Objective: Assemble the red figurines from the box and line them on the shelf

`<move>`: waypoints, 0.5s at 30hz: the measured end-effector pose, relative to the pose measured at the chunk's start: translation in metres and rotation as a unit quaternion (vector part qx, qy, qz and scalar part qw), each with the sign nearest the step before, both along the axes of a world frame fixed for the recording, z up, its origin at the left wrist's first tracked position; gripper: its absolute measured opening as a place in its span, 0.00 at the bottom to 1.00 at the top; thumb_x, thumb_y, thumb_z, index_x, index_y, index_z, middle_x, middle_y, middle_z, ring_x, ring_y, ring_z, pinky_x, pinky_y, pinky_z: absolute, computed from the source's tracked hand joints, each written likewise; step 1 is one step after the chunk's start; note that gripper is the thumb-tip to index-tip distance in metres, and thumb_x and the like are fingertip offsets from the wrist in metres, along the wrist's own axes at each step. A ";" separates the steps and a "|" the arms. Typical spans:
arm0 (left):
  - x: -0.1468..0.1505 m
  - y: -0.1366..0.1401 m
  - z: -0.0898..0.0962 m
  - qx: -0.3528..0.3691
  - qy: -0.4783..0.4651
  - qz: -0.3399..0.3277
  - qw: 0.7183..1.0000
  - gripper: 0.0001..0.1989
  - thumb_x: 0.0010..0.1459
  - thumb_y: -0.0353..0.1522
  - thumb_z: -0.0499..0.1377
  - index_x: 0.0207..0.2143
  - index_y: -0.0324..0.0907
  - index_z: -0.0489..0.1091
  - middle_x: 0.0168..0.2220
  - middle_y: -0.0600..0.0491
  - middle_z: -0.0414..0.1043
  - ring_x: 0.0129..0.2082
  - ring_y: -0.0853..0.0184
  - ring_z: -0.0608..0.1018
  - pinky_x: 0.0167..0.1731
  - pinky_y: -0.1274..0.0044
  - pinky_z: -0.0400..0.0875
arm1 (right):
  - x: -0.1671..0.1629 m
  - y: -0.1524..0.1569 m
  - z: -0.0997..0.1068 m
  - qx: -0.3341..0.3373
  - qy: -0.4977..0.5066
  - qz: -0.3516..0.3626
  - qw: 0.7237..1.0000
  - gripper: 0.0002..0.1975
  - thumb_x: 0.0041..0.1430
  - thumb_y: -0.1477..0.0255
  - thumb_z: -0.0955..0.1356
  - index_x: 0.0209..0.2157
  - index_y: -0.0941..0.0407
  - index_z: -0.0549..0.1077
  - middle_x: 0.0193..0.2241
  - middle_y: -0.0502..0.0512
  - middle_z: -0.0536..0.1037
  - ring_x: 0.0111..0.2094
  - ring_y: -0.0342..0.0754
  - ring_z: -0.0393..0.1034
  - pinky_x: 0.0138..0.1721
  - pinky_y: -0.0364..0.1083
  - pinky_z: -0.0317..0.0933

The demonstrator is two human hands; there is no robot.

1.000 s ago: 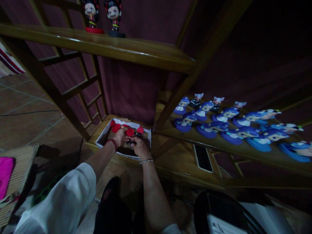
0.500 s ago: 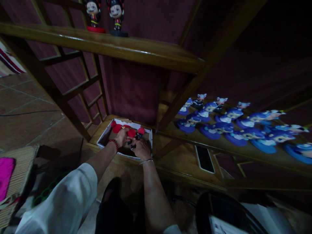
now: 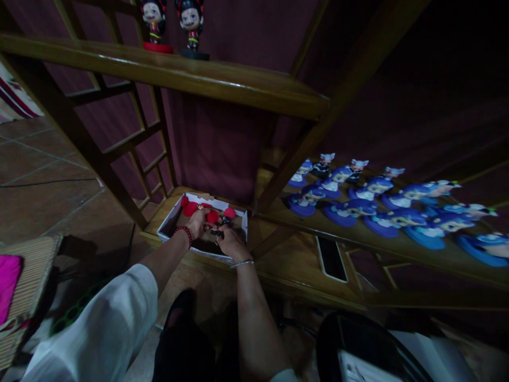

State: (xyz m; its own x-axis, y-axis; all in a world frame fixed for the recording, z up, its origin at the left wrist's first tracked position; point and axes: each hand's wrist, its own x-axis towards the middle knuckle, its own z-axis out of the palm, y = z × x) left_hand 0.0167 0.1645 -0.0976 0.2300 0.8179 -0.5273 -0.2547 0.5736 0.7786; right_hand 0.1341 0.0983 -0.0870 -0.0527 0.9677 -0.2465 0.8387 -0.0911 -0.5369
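Note:
A shallow white cardboard box (image 3: 244, 228) sits on the low wooden shelf, and both my hands reach into it. Inside lie several small dark figurines with round red bases (image 3: 229, 213). My left hand (image 3: 195, 224), with a red bead bracelet at the wrist, has its fingers curled beside the red bases; what they grip is hidden. Closed around a dark figurine (image 3: 217, 232) near the box's middle is my right hand (image 3: 231, 244), which wears a thin bangle. The two hands are close together, and the figurine's details are too dim to make out.
Two figurines (image 3: 192, 24) stand on the upper shelf (image 3: 222, 79). Several blue figurines (image 3: 308, 196) line the shelf at right. A phone (image 3: 332, 258) lies on the low shelf. A wooden post (image 3: 294, 159) rises right of the box. A woven seat (image 3: 35, 270) is at left.
My right hand has shifted slightly and turned in the box, showing more of the dark figurine in its fingers. My left hand stays nearly in place.

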 end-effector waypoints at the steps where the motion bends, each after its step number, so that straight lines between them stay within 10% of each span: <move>1: 0.000 0.000 0.000 -0.004 0.002 0.002 1.000 0.12 0.52 0.31 0.49 0.36 0.36 0.69 0.25 0.47 0.74 0.18 0.67 0.74 0.11 0.81 0.56 | 0.001 0.001 -0.001 0.001 0.002 -0.005 1.000 0.12 0.51 0.75 0.63 0.39 0.54 0.69 0.39 0.55 0.73 0.41 0.47 0.67 0.41 0.44 0.57; 15: -0.001 0.000 0.003 -0.028 -0.017 0.021 0.999 0.09 0.52 0.27 0.47 0.35 0.37 0.65 0.25 0.49 0.72 0.21 0.67 0.75 0.20 0.78 0.70 | 0.011 0.011 -0.007 0.108 0.104 -0.144 0.978 0.17 0.51 0.75 0.61 0.45 0.56 0.66 0.42 0.55 0.70 0.43 0.46 0.63 0.46 0.44 0.56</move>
State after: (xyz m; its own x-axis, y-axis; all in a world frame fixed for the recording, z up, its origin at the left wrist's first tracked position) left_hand 0.0155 0.1648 -0.0948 0.2140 0.7968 -0.5651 -0.3051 0.6040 0.7362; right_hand 0.1454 0.1094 -0.0939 0.2024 0.9782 -0.0471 0.6663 -0.1728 -0.7254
